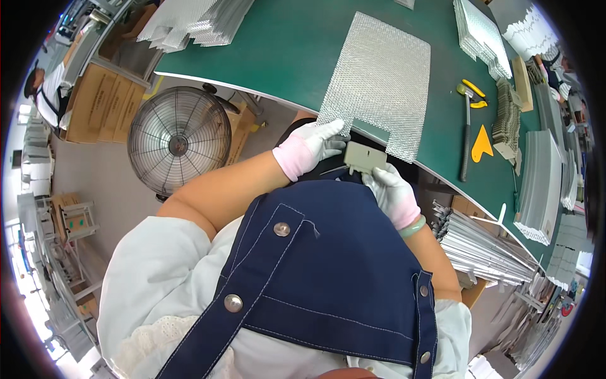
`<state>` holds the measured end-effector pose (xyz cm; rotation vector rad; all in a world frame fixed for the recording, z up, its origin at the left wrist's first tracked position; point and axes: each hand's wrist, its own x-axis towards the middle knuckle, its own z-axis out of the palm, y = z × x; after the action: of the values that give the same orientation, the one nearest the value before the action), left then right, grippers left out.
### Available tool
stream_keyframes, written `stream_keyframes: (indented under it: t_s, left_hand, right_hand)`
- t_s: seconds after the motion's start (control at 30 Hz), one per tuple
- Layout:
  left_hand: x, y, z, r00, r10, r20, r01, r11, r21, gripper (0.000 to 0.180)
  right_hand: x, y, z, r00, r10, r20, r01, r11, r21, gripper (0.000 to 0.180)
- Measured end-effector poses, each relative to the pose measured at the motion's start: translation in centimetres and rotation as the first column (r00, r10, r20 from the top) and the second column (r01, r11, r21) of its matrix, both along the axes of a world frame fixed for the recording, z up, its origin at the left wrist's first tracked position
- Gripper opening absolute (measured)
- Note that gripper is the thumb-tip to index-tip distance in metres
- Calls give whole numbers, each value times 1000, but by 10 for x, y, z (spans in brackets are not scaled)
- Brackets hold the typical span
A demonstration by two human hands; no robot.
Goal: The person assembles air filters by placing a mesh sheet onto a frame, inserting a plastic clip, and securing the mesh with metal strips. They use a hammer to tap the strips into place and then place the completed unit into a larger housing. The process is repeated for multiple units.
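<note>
Mesh: silver rectangular metal mesh sheet [379, 82] lies just beyond both hands, long axis running away from them across the green table [284, 50].
Left hand [310, 146]: gloved, pinching the sheet's near corner.
Right hand [390, 189]: gloved, clamped on a flat grey plastic block [364, 157] at the sheet's near edge.

bright, even light fills the scene; the green bench [284, 50] shows soft, faint shadows and no harsh glare. left of the bench the floor washes out pale. straight edges bow toward the black fisheye rim, where detail blurs.

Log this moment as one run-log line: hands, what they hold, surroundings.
left hand: on metal mesh sheet corner | right hand: holding grey flat piece | green table: hammer, yellow scraper
</note>
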<state>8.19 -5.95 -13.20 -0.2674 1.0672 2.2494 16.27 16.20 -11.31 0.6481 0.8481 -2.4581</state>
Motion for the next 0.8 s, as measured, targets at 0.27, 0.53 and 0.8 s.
stream_keyframes:
  t_s: [0.27, 0.53, 0.8]
  left_hand:
    - [1, -2, -4, 999, -2, -53, 0, 999, -36, 37]
    - [5, -4, 5, 999, -31, -31, 31, 1000, -5, 38]
    - [6, -5, 20, 940, -339, -19, 306, 871, -385, 39]
  right_hand:
    - [-1, -4, -10, 998, -36, -51, 41, 994, 106, 29]
    - [-8, -18, -3, 999, -40, -35, 47, 975, 215, 32]
    - [-11, -14, 4, 998, -33, -55, 49, 942, 333, 39]
